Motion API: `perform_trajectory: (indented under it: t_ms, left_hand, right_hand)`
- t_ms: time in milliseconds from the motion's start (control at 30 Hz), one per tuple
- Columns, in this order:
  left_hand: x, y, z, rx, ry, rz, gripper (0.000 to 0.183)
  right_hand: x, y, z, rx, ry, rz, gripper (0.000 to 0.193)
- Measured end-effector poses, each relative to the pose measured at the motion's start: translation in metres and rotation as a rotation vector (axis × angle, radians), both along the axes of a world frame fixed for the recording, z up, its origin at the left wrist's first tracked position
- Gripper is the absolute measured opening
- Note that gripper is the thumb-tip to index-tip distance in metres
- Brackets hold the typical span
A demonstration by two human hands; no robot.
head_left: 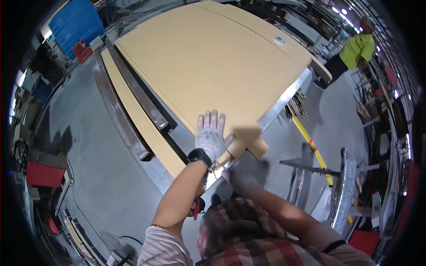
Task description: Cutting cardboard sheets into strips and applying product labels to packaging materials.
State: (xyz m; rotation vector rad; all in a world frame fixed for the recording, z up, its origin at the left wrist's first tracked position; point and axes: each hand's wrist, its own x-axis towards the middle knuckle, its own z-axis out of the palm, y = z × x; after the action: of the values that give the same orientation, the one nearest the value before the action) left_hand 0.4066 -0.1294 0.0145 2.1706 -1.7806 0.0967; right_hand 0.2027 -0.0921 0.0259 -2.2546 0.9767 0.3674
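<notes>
Board (208,66) flat under left hand (210,137), near corner.

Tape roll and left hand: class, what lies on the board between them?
Nothing: in the head view, only bare tan board stretches from the tape roll to the gloved left hand.

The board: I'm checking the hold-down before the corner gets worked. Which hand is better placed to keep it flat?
Left. The left hand lies flat on the board, fingers spread. The right hand is below the corner, blurred, off the face.
</notes>
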Motion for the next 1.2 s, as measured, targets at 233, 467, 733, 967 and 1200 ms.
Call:
perform_trajectory:
  t_ms: [233,467,733,967,1200]
  left_hand:
    - [-0.006,0.005,0.0,0.03,0.006,0.008,0.075]
    - [-0.002,0.004,-0.003,0.029,0.0,0.015,0.076]
    - [-0.006,0.003,-0.003,0.048,-0.02,0.016,0.075]
    - [-0.022,0.014,-0.001,0.002,0.04,0.0,0.075]
    - [-0.02,0.009,-0.004,-0.018,0.038,0.02,0.076]
  right_hand:
    - [-0.052,0.015,-0.008,0.043,0.203,-0.174,0.053]
    - [-0.045,0.017,0.023,-0.002,0.265,0.068,0.044]
    - [0.044,-0.011,0.0,0.135,0.224,-0.166,0.056]
    - [0.015,-0.003,-0.006,0.157,0.274,-0.16,0.064]
    - [-0.026,0.012,-0.055,0.055,0.138,-0.067,0.048]
